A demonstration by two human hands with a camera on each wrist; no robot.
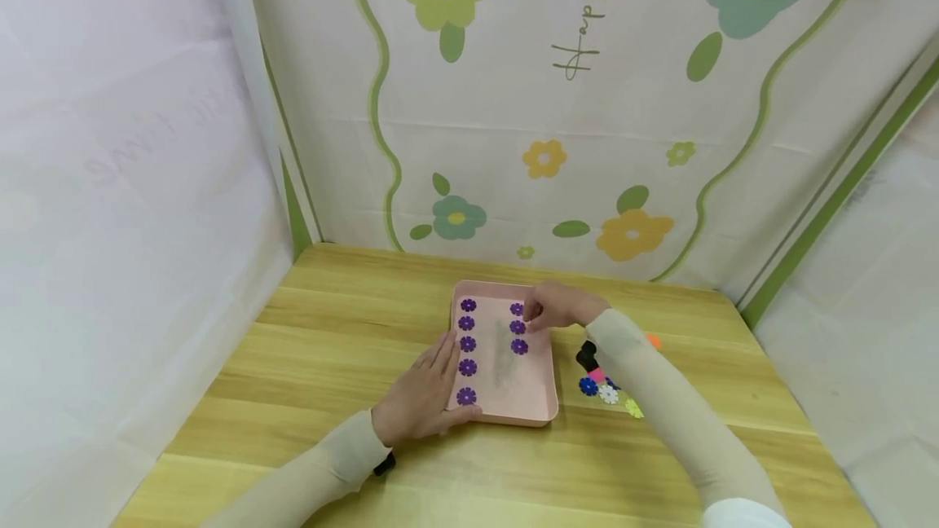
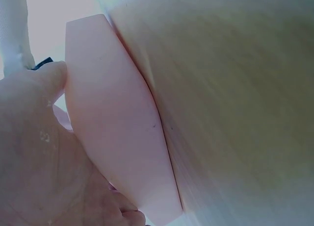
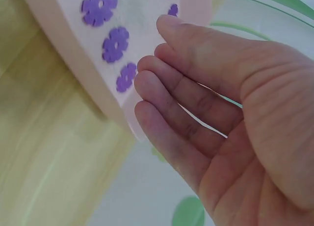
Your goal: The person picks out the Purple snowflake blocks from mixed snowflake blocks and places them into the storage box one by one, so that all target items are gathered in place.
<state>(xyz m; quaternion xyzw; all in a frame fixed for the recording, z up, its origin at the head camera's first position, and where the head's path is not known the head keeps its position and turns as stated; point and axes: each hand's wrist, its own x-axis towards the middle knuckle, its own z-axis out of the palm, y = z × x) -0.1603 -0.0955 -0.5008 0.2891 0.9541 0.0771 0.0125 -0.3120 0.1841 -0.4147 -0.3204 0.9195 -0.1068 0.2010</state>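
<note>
A shallow pink tray (image 1: pixel 528 393) lies on the table. Several purple flower-shaped discs (image 1: pixel 467 367) form a column along its left side, and a shorter column of three purple flower discs (image 1: pixel 519 346) lies at the upper right. My left hand (image 1: pixel 418 398) rests against the tray's left side with straight fingers, its thumb at the near left corner. Above the right column is my right hand (image 1: pixel 556 305). Its fingers (image 3: pixel 162 84) are loosely bent beside the purple discs (image 3: pixel 116 44) in the right wrist view, and nothing shows between them.
Right of the tray, partly behind the right sleeve, lie loose pieces: black (image 1: pixel 587 357), pink (image 1: pixel 597 376), blue (image 1: pixel 588 386), white (image 1: pixel 608 393), yellow-green (image 1: pixel 634 408) and orange (image 1: pixel 654 341). A flower-printed cloth (image 1: pixel 499 104) hangs behind the wooden table (image 1: pixel 337 324), with white cloth on both sides.
</note>
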